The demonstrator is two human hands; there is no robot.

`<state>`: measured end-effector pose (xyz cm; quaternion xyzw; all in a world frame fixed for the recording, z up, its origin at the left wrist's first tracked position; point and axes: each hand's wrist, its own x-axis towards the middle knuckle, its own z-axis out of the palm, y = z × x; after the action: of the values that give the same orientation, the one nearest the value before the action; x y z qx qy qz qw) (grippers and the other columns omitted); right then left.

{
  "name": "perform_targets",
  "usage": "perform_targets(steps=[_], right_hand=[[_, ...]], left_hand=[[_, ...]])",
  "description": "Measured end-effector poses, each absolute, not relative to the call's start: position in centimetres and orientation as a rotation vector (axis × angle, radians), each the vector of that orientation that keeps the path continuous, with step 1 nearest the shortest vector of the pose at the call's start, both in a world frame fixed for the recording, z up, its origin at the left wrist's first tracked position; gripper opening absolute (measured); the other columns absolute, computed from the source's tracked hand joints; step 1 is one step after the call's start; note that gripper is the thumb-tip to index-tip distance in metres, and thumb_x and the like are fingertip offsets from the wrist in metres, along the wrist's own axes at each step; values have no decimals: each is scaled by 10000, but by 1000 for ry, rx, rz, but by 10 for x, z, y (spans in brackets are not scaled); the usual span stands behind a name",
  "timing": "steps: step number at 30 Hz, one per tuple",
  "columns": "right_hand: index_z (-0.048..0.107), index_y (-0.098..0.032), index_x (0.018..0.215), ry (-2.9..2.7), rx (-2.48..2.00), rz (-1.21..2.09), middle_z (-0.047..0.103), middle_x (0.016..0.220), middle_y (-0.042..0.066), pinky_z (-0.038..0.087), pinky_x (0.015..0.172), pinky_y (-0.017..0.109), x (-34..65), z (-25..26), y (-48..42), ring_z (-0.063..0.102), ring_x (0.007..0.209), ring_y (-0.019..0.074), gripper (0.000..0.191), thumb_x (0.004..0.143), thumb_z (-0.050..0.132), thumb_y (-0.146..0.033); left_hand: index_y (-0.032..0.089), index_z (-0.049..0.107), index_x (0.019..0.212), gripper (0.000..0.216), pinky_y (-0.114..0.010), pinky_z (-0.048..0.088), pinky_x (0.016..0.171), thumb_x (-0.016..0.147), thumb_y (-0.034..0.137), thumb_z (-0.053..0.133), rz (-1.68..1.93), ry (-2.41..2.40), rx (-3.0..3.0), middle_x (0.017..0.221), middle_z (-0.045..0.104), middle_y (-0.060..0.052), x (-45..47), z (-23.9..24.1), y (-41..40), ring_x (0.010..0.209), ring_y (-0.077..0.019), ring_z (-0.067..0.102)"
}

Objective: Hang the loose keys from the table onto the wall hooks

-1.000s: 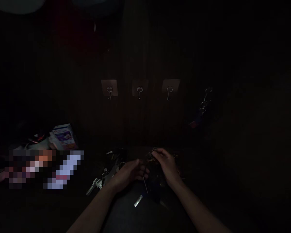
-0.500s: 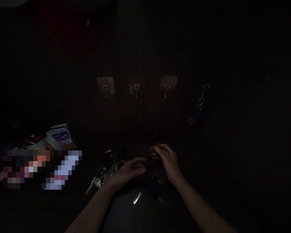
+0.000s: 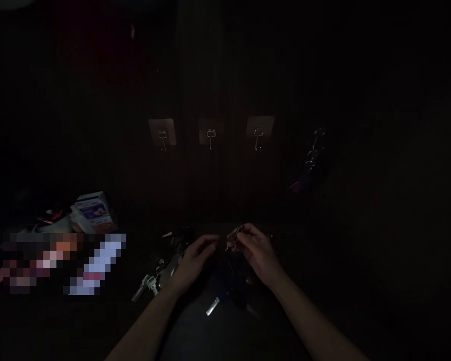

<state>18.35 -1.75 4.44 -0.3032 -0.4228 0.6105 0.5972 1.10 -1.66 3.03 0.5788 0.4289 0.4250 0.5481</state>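
In dim light, my right hand (image 3: pixel 259 250) pinches a small metal key ring (image 3: pixel 233 239) between thumb and fingers. Beneath it lie dark shapes and a key (image 3: pixel 212 306) with a bright blade and a blue head; whether these hang from the ring I cannot tell. My left hand (image 3: pixel 195 258) is a little to the left of the ring, fingers reaching toward it with nothing visible in them. Beside and partly behind the left wrist lies a bunch of keys (image 3: pixel 146 287), with silver blades and a rounded metal piece.
Three wall hooks, a left one (image 3: pixel 163 135), a middle one (image 3: pixel 211 134) and a right one (image 3: pixel 258 133), are on the dark panel. Farther right, a key bunch (image 3: pixel 311 159) hangs from another hook. A small printed box (image 3: pixel 94 210) and blurred-out items are at left.
My left hand has drawn back slightly to the left, away from the keys. In my right fingers the ring has turned and shifted a little left.
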Motion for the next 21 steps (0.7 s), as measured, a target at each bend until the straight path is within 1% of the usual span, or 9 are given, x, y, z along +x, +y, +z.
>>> perform_targets(steps=[2, 5, 7, 9, 12, 14, 18, 21], right_hand=[[620, -201, 779, -1033, -692, 1439, 667, 774, 3, 479, 616, 245, 183, 45, -19, 638, 682, 136, 181, 713, 716, -339], [624, -204, 775, -1043, -742, 1358, 667, 791, 6, 472, 609, 245, 182, 43, -18, 631, 700, 142, 180, 719, 709, -353], [624, -206, 769, -1011, -791, 1290, 662, 779, 1, 460, 586, 236, 183, 39, -15, 628, 694, 142, 202, 699, 721, -369], [622, -204, 768, -989, -828, 1258, 660, 770, 4, 453, 574, 235, 184, 36, -12, 626, 694, 150, 224, 682, 731, -379], [620, -201, 780, -1003, -846, 1261, 660, 768, 12, 456, 586, 245, 184, 34, -11, 618, 698, 156, 230, 691, 721, -387], [621, -201, 787, -1021, -841, 1266, 658, 759, 12, 460, 593, 251, 184, 34, -11, 605, 676, 149, 233, 697, 715, -394], [627, -200, 777, -1022, -864, 1238, 662, 766, 17, 458, 588, 253, 184, 34, -10, 601, 684, 156, 245, 686, 717, -409], [629, -206, 778, -1008, -866, 1230, 678, 779, 16, 448, 581, 247, 184, 35, -10, 605, 685, 154, 235, 688, 717, -405]], left_hand=[[241, 644, 1071, 299, -328, 388, 913, 829, 377, 533, 949, 925, 1381, 1047, 665, -26, 12, 32, -19, 1007, -209, 563], [192, 662, 1051, 313, -355, 373, 955, 860, 378, 498, 878, 789, 1318, 994, 688, -55, 16, 31, -22, 996, -218, 586], [144, 657, 1050, 336, -361, 399, 924, 868, 374, 495, 877, 701, 1233, 936, 696, -86, 17, 30, -23, 942, -219, 610], [112, 652, 1045, 344, -342, 430, 861, 870, 367, 500, 875, 635, 1153, 885, 698, -103, 18, 30, -25, 879, -211, 626], [104, 655, 1019, 324, -283, 451, 721, 861, 355, 526, 837, 638, 1073, 817, 699, -98, 16, 33, -26, 741, -170, 629], [105, 661, 999, 311, -262, 447, 673, 848, 352, 547, 831, 658, 1031, 805, 703, -98, 15, 35, -27, 697, -154, 621], [104, 657, 1010, 323, -281, 449, 719, 812, 351, 600, 835, 659, 961, 873, 714, -122, 15, 35, -27, 796, -191, 645], [108, 650, 1027, 349, -313, 447, 748, 789, 363, 627, 829, 637, 919, 929, 712, -136, 15, 32, -26, 830, -218, 656]])
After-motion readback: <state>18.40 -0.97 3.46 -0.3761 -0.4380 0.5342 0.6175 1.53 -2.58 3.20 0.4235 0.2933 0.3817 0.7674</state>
